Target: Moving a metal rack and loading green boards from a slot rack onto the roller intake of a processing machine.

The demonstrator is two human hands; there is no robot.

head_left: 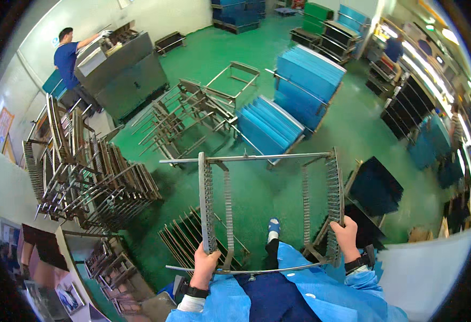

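Both my hands hold up a metal slotted rack frame [205, 193] in front of my body, its two sides lined with comb-like teeth. My left hand [205, 264] is closed round the lower part of the left side bar. On the opposite side, my right hand [345, 236] grips the right side bar near its lower end. Through the open middle of the frame I see the green floor [267, 188] and one of my feet in a blue and white shoe [273, 225]. Below the frame's left side stands another rack [179, 239] with several thin slats.
Many metal racks [96, 172] are piled at the left, and more lie tangled [192, 107] ahead. Racks of blue sheets [270, 126] stand beyond the frame. Dark panels [375, 185] are at the right. A co-worker [69, 59] stands at a large grey machine [128, 75], far left.
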